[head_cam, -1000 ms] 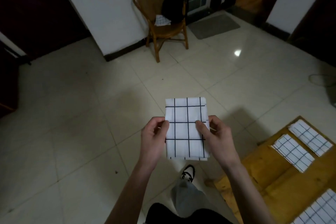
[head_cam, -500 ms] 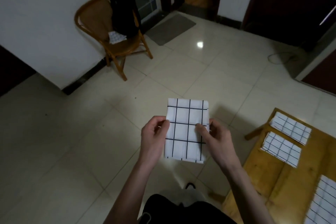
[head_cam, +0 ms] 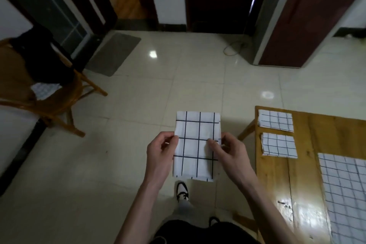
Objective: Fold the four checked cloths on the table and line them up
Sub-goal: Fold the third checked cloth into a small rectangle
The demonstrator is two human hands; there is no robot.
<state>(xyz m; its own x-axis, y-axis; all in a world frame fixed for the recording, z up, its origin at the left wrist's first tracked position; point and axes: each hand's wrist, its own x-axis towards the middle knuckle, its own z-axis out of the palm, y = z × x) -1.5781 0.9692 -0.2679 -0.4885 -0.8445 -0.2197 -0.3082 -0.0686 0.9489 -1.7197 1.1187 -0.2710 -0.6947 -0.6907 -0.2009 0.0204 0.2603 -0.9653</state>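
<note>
— What have you got in your hands right now?

— My left hand (head_cam: 161, 151) and right hand (head_cam: 227, 151) each pinch one side edge of a folded checked cloth (head_cam: 196, 144), thumbs on top, fingers curled beneath. I hold it up over the floor, left of the tabletop (head_cam: 277, 174), so it touches nothing but my hands.

— And the rest of the cloths?

— Nearest me on the tabletop, at the right, a large cloth (head_cam: 344, 192) lies spread flat and not yet folded, as far as I can judge. Farther along the left edge there is one folded cloth (head_cam: 279, 144), and just beyond it a second folded one (head_cam: 276, 120) at the far corner.

— So how do you set this one down well?

— I would keep both pinches even so the layers do not slide apart, carry it right, and lay it on the bare wood just near of the closer folded cloth, its left edge matched to theirs. Its lower hem looks slightly uneven, so I would square that before letting go.

— Anything to watch?

— Not dragging it across the spread cloth, and leaving room in the row for the fourth.
</note>
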